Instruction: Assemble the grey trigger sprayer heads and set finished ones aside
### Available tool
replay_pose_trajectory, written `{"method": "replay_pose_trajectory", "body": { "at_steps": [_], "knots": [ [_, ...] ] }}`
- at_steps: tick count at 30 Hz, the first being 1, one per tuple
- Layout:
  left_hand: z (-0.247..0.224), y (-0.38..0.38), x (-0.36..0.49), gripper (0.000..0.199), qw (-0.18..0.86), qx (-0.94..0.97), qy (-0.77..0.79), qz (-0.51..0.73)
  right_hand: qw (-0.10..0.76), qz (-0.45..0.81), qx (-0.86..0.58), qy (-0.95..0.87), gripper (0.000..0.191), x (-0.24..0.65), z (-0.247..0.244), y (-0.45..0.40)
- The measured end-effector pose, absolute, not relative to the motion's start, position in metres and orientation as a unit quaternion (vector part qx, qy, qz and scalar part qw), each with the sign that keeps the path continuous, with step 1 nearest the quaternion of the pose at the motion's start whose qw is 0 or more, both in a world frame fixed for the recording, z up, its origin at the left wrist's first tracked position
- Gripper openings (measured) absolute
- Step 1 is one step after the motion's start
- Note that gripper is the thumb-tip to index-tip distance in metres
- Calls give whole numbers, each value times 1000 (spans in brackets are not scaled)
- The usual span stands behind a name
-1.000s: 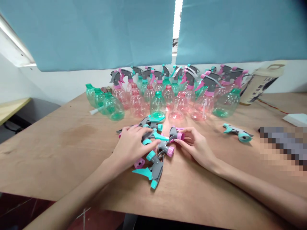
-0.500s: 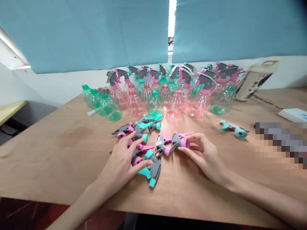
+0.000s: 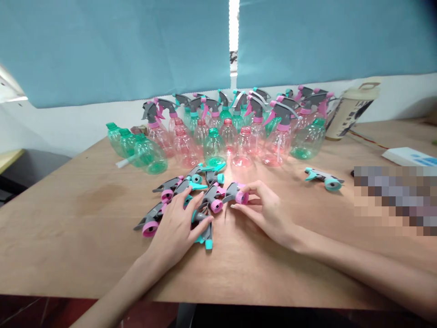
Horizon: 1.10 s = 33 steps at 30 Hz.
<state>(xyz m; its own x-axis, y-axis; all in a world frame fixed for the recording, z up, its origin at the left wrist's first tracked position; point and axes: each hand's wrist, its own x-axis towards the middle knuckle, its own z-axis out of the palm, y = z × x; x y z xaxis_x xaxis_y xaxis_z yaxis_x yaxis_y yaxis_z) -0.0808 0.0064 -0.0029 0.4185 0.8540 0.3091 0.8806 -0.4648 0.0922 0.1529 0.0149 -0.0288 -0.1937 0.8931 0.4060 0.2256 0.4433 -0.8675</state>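
Note:
Spread fingers of my left hand [image 3: 177, 223] rest over a pile of grey spray heads with pink and teal parts. Near its thumb lies a grey and teal spray head [image 3: 208, 234], partly under the hand. My right hand [image 3: 268, 207] pinches the pink collar of a grey spray head [image 3: 235, 193] between thumb and fingers, at the right side of the pile. Beside it is another pink-collared spray head [image 3: 212, 198]. A pink-collared one [image 3: 150, 228] sticks out to the left of my left hand. Farther right, a teal spray head [image 3: 324, 177] lies alone.
Behind the pile stand several clear pink and green bottles [image 3: 215, 148], many topped with spray heads. Three green bottles [image 3: 150, 152] lean at the left. A large cup [image 3: 351, 111], a white box [image 3: 411, 157] and a blurred-out item [image 3: 396, 196] are on the table [image 3: 85, 255] at right.
My right hand has moved left with the pink-collared spray head, closer to my left hand. The spray heads around my left hand have shifted, one now showing at its left. The view has shifted slightly.

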Motion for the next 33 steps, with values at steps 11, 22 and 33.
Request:
{"method": "replay_pose_trajectory", "body": {
  "at_steps": [11,22,33],
  "knots": [
    [26,-9,-19,47,14,-899,-357,-252,473,368,-375,-707,32,193,10,-9],
    [2,14,16,26,-85,-869,-312,-374,420,362,-438,-708,34,205,13,-10],
    [9,16,8,23,-133,-833,-384,-375,163,236,-393,-874,18,220,79,20]
  ]
}}
